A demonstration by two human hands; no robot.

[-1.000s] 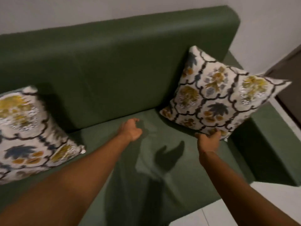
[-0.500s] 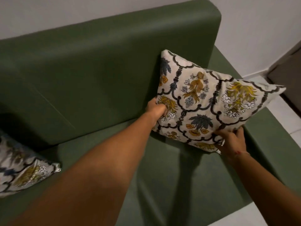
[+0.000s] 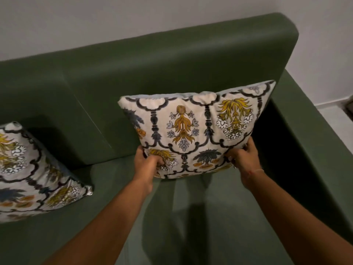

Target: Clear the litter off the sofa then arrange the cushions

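Note:
A white cushion with a dark lattice and yellow flowers (image 3: 196,129) stands upright and square on the green sofa (image 3: 172,60), its back against the backrest near the right armrest. My left hand (image 3: 147,165) grips its lower left corner. My right hand (image 3: 243,155) grips its lower right corner. A second cushion of the same pattern (image 3: 32,178) lies tilted at the sofa's left end, partly cut off by the frame edge. No litter shows on the visible seat.
The sofa's right armrest (image 3: 313,131) rises just right of the held cushion, with a dark gap between them. A pale wall (image 3: 133,16) runs behind the backrest. Light floor tiles (image 3: 334,113) show at the far right.
The right cushion has turned from a diamond tilt to square and upright against the backrest. My left hand went from the bare seat onto its corner; both hands now hold its lower corners.

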